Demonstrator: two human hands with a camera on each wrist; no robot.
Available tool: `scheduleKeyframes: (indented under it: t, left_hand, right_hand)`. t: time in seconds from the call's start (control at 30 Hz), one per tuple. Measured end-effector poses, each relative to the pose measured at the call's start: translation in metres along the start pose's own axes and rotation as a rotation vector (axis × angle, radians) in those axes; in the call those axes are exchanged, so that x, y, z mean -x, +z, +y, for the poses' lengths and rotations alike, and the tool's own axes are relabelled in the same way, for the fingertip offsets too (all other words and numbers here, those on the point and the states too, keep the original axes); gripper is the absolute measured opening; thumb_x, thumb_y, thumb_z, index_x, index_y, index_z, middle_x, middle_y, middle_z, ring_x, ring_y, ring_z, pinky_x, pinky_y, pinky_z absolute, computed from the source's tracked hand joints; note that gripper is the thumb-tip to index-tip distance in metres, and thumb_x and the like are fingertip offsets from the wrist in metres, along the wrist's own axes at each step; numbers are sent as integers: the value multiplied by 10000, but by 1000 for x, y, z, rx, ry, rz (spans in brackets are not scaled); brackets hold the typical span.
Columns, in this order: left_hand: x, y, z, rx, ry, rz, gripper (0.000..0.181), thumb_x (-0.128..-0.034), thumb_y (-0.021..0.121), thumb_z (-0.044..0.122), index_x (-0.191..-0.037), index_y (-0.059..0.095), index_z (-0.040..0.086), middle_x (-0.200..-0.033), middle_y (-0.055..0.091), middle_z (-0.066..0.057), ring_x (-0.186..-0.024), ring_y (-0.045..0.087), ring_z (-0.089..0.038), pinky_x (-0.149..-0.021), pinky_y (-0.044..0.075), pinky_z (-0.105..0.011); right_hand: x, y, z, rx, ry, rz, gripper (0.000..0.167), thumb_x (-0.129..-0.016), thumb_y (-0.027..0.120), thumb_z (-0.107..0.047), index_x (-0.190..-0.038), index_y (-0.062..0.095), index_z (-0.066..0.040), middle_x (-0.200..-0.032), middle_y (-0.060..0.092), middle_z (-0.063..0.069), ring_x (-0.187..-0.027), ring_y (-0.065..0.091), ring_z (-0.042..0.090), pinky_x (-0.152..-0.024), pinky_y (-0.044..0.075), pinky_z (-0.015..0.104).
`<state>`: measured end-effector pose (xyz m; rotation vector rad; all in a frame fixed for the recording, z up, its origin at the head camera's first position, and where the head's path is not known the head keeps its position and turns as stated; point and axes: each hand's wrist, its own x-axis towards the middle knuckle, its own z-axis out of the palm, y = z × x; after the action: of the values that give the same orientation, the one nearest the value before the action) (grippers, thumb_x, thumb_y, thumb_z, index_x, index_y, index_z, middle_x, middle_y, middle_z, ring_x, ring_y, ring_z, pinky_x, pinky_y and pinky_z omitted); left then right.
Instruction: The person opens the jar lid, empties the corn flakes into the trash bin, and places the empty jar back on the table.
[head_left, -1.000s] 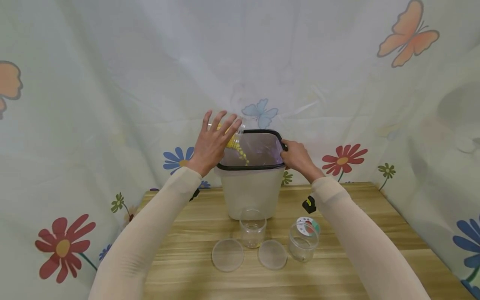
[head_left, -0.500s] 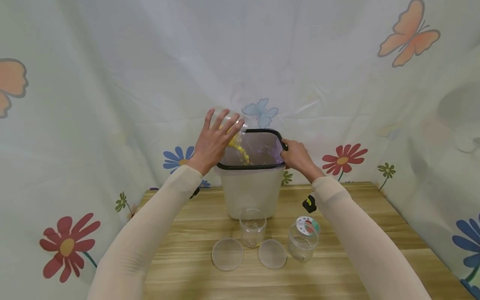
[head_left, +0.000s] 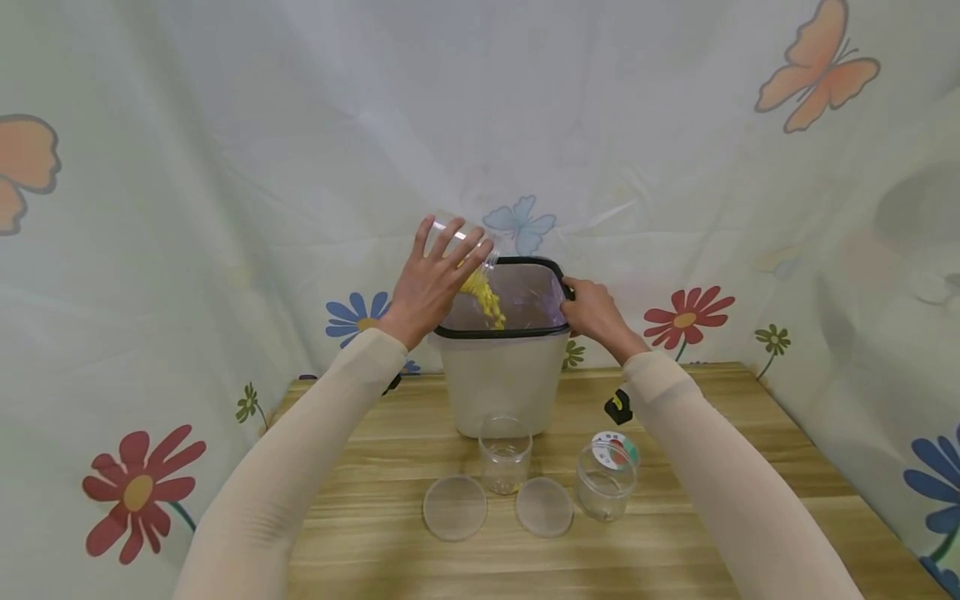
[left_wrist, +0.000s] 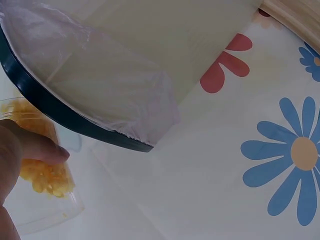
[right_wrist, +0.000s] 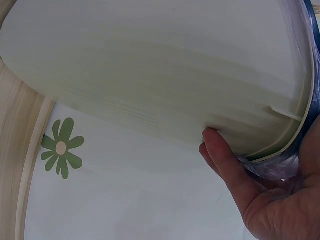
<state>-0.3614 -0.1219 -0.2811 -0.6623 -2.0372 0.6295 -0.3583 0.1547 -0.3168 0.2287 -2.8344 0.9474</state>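
My left hand (head_left: 427, 292) grips a clear plastic jar (left_wrist: 37, 212) with spread fingers and a thumb across its side. The jar is tilted mouth-down over the bin, and yellow corn kernels (head_left: 489, 302) stream from it. Beneath stands a pale trash bin (head_left: 504, 379) with a black rim (head_left: 502, 334) and a thin translucent liner (left_wrist: 120, 107). On the bin's right side, my right hand (head_left: 596, 312) holds the rim; the right wrist view shows fingers (right_wrist: 225, 162) against the outer wall. The bin's bottom is hidden.
In front of the bin stand two clear jars, one in the middle (head_left: 506, 458) and one to the right (head_left: 606, 492). Two round translucent lids (head_left: 455, 508) lie nearby on the wooden table (head_left: 375, 550). A white, red and green disc (head_left: 615, 450) lies behind the right jar. A patterned curtain surrounds the table.
My left hand has tipped the jar further and shifted slightly right. The stream of kernels has grown thicker. My right hand keeps its hold on the rim.
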Motion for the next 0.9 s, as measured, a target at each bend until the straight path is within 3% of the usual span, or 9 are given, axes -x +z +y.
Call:
scheduleKeyframes:
  t: [0.2,0.43,0.77,0.9]
  left_hand:
    - [-1,0,0,-8,15,-10,913,-845,708,147,-1570,163,256,-1618,229,10,-1502,174,-288,-1216,111,-571]
    - [-2,1,1,-52,44,-6,966,-827,736,169,-1576,134,260,-1621,225,12,-1508,179,-284,-1222,69,-582]
    - [-1,1,1,-101,79,-18,1012,-807,777,229,-1576,120,272,-1632,194,22,-1520,138,-271,-1225,54,-579]
    - [-1,0,0,-118,105,-36,1013,-807,775,222,-1578,122,287,-1644,169,32,-1524,136,-261,-1226,47,-576]
  right_hand:
    - [0,0,0,-2,-1,2,600,-957,409,-98,-1542,284,-52,-861,642,217,-542,650,178,-539,543,279]
    - [2,-1,1,-8,1,-8,601,-961,402,-98,-1546,272,-53,-986,643,254,-531,625,151,-565,558,299]
    - [1,-1,0,-13,-3,-4,608,-949,408,-83,-1542,280,-43,-999,633,276,-583,661,225,-555,555,280]
    - [1,-1,0,-14,2,-8,608,-952,412,-84,-1544,278,-52,-883,631,233,-567,651,216,-548,547,280]
